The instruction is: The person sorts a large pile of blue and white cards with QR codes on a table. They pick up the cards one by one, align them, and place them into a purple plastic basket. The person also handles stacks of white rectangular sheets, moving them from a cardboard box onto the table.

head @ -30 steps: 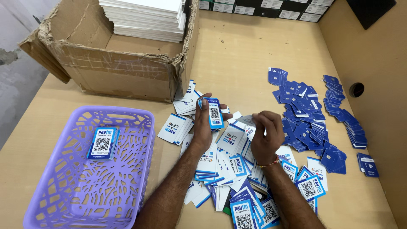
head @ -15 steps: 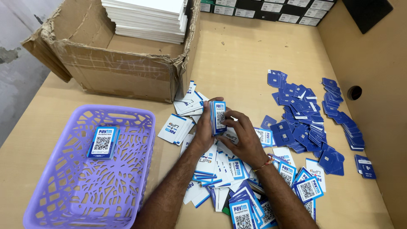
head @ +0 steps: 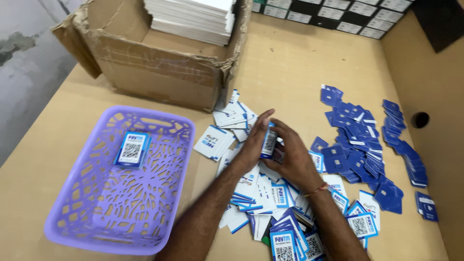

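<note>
Both my hands meet over a heap of white and blue code cards [head: 270, 198] on the tan table. My left hand [head: 254, 140] and my right hand [head: 290, 157] together pinch a small upright stack of cards [head: 268, 141], its printed code face toward me. To the left sits a purple plastic basket [head: 72, 212] with a short stack of the same cards [head: 131, 149] lying in its upper part.
A torn cardboard box [head: 159, 67] holding white sheet stacks stands behind. Blue card backs [head: 360, 140] are spread on the right, with small piles [head: 411, 159] beside a side wall that has a round hole [head: 420, 119]. Dark labelled boxes [head: 333, 14] line the far edge.
My right hand left the card heap and came up to join the left on the held stack. The stack dropped slightly toward the table.
</note>
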